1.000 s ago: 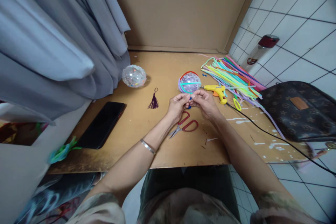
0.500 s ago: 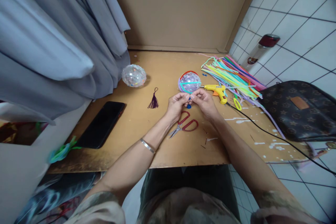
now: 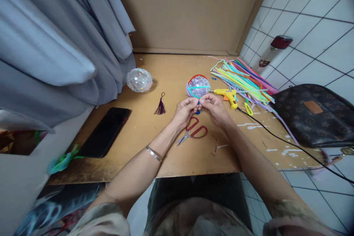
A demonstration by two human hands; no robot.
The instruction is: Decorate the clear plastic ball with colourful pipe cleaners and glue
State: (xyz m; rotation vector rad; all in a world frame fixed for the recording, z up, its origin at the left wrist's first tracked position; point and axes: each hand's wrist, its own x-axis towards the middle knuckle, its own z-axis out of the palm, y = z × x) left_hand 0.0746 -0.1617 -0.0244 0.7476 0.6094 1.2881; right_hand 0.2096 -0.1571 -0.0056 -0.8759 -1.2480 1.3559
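Observation:
My left hand and my right hand meet over the table with fingertips pinched together. Between them is a small blue piece that looks like bent pipe cleaner; the fingers hide most of it. Just beyond the fingertips rests a clear ball with red, turquoise and purple strips around it. A yellow glue gun lies to the right of the ball, its nozzle pointing at it. Red-handled scissors lie below my hands, blades apart.
Pipe cleaners are heaped at the back right, beside a dark bag and a red-capped bottle. Leftward are a purple tassel, another clear ball and a phone. The glue gun's black cord crosses the right side.
The whole view has shifted slightly, so everything sits a little further left. My hands keep nearly the same pinch on the blue piece.

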